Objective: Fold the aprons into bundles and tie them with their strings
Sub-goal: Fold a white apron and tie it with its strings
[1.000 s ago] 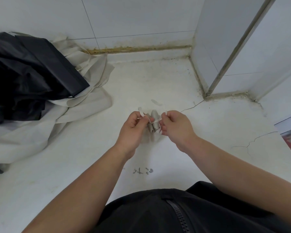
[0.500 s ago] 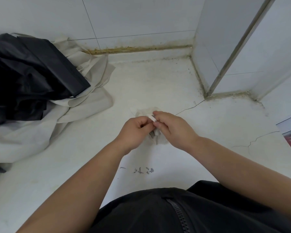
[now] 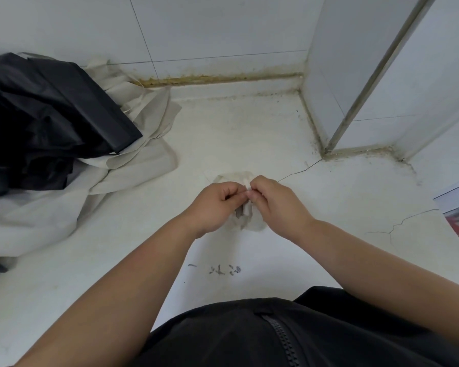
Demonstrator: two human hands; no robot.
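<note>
Fingers (image 3: 252, 181) of left hand (image 3: 215, 205), right hand (image 3: 278, 205) now meeting, pinching string (image 3: 247, 185)

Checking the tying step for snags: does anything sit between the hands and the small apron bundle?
Nothing visible does. The left hand and right hand already pinch the string right over the bundle, and the unfolded apron pile lies apart at the left.
</note>
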